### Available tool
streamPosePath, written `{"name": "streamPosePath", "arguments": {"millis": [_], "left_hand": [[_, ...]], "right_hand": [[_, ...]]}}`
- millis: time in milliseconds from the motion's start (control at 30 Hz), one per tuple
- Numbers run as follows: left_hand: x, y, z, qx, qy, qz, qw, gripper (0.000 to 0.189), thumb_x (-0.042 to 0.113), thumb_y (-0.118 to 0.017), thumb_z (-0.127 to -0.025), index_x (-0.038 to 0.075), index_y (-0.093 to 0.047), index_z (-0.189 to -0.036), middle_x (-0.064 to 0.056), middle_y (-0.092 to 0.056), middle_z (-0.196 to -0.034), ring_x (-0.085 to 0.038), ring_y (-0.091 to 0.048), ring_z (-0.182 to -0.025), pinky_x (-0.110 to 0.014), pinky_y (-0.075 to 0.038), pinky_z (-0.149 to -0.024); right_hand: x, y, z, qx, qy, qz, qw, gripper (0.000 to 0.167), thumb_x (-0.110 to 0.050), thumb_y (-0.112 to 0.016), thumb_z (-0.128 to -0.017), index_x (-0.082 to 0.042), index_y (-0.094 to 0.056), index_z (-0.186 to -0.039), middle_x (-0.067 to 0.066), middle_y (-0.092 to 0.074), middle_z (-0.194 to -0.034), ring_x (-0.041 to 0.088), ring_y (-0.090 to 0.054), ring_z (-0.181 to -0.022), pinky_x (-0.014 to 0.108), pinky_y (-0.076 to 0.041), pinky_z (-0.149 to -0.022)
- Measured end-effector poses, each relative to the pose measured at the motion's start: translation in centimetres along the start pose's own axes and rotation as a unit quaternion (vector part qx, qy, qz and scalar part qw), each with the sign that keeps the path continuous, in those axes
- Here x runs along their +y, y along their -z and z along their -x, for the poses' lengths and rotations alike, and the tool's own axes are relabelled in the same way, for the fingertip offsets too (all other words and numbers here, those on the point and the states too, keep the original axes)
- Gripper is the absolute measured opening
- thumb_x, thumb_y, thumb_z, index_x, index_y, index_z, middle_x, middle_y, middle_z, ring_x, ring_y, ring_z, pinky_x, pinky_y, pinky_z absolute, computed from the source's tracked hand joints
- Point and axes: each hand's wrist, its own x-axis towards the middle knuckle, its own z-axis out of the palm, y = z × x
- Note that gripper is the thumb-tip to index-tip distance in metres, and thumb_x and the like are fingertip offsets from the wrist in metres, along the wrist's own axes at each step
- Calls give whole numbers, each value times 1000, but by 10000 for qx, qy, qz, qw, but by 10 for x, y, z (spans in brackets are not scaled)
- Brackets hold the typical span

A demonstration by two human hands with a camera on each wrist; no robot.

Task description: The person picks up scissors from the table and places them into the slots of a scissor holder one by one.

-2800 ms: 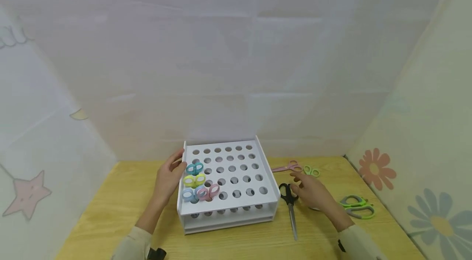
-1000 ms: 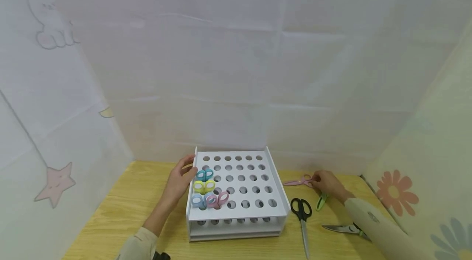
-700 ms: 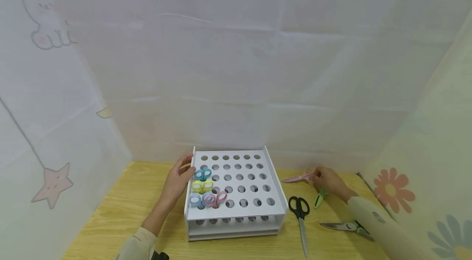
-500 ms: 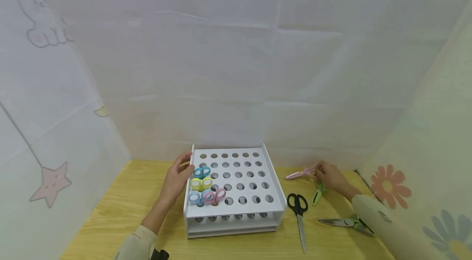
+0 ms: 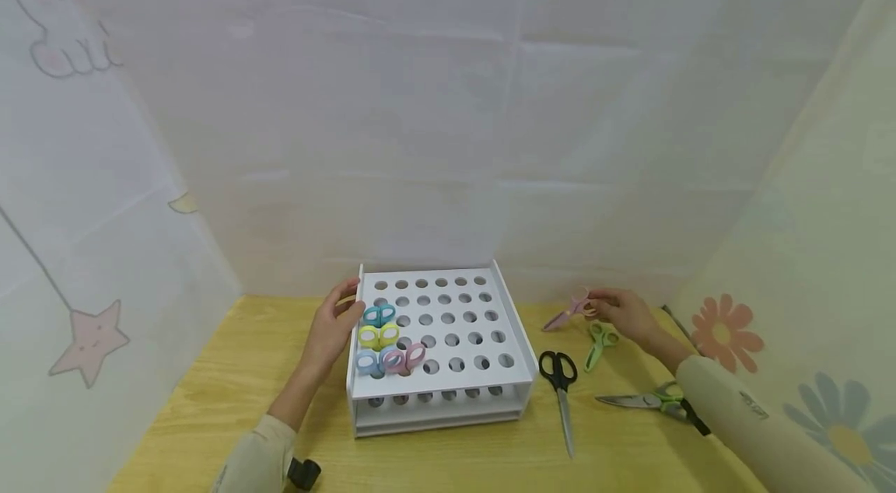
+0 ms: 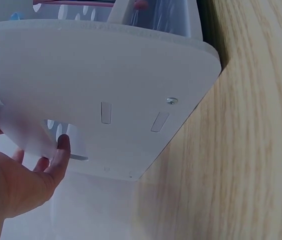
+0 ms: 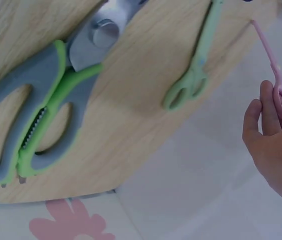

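My right hand [image 5: 626, 318] pinches the handle loops of a pair of pink scissors [image 5: 568, 313] at the back right of the table. Their handles are raised, with the blades slanting down toward the tabletop. My left hand [image 5: 333, 333] rests on the left side panel of a white rack [image 5: 445, 382] full of round holes. In the left wrist view one finger touches the edge of the panel's cutout. Along the rack's left part stand teal scissors [image 5: 379, 315], yellow scissors [image 5: 379, 336], blue scissors [image 5: 366, 362] and another pink pair [image 5: 415, 355], handles up.
Black-handled scissors [image 5: 560, 378] lie just right of the rack. Beyond them are light green scissors [image 5: 596, 349] and grey-and-green shears [image 5: 647, 400], partly under my right forearm. A pale cloth wall [image 5: 434, 127] rises behind the wooden table [image 5: 245, 368].
My right hand has moved from beside the black scissors to the pink pair, gripped it and raised its handles. The left hand has stayed on the rack. The head view has shifted slightly.
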Motion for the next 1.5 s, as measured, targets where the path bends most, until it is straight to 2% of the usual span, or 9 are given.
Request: {"name": "streamPosePath", "arguments": {"millis": [267,433,567,700,800,900,1000,1333,1500], "left_hand": [[6,5,0,-28,5,-94,10000,49,23,-59,-104,15,-48,-151,-14,-48,-148,-38,-48,-132,-54,-42,-105],[10,3,2,-14,-27,-123,9999,49,22,-58,-104,13,-47,-151,-14,-48,-148,-38,-49,-131,-54,-43,-104],[12,-3,4,-151,-36,-140,9998,50,21,-56,-105,11,-43,-153,-17,-45,-150,-38,-48,-131,-53,-43,-105],[12,-6,5,-90,-39,-222,9997,50,23,-55,-106,12,-43,-153,-17,-43,-151,-38,-48,-132,-54,-42,-105],[11,-7,6,-13,-49,-249,9997,49,26,-54,-107,14,-43,-153,-17,-43,-152,-38,-47,-133,-55,-40,-107],[12,-8,5,13,-85,-285,9996,50,28,-53,-107,14,-42,-154,-16,-43,-151,-37,-47,-132,-55,-39,-107],[15,-7,3,40,-105,-311,9995,50,27,-53,-107,14,-43,-154,-15,-43,-151,-37,-47,-132,-55,-39,-107],[23,-1,6,4,89,-130,9999,52,24,-57,-105,10,-43,-153,-15,-45,-151,-36,-48,-133,-52,-42,-106],[20,-6,-2,38,-9,-125,9999,51,23,-59,-104,12,-46,-151,-12,-47,-148,-35,-50,-130,-51,-44,-103]], "right_hand": [[-58,10,7,-156,-80,382,9991,40,-16,-52,-109,5,-53,-143,22,-67,-124,37,-67,-109,54,-50,-96],[-97,17,18,61,197,793,9966,40,-23,-56,-107,1,-60,-139,19,-67,-126,37,-64,-114,56,-49,-95],[-123,26,33,355,389,964,9939,38,-26,-58,-106,-2,-64,-136,16,-68,-125,35,-64,-115,41,-54,-91],[-148,30,39,538,531,883,9932,37,-27,-58,-106,-4,-65,-134,13,-70,-121,19,-67,-109,21,-51,-86],[-168,27,42,639,568,917,9921,38,-30,-59,-105,-7,-66,-134,10,-70,-122,8,-64,-108,16,-48,-84],[-186,19,44,699,629,753,9927,36,-31,-61,-104,-9,-68,-133,9,-70,-122,6,-65,-106,16,-48,-85],[-199,6,42,638,771,243,9947,34,-26,-63,-103,-6,-69,-130,11,-71,-120,13,-68,-105,19,-50,-88],[-212,-59,29,-569,1067,-817,9893,28,-18,-63,-103,-6,-70,-127,7,-75,-109,26,-70,-104,31,-52,-93],[-211,-78,24,-816,1038,-943,9867,26,-19,-64,-103,-6,-71,-124,8,-75,-105,25,-69,-106,31,-52,-93]]}}
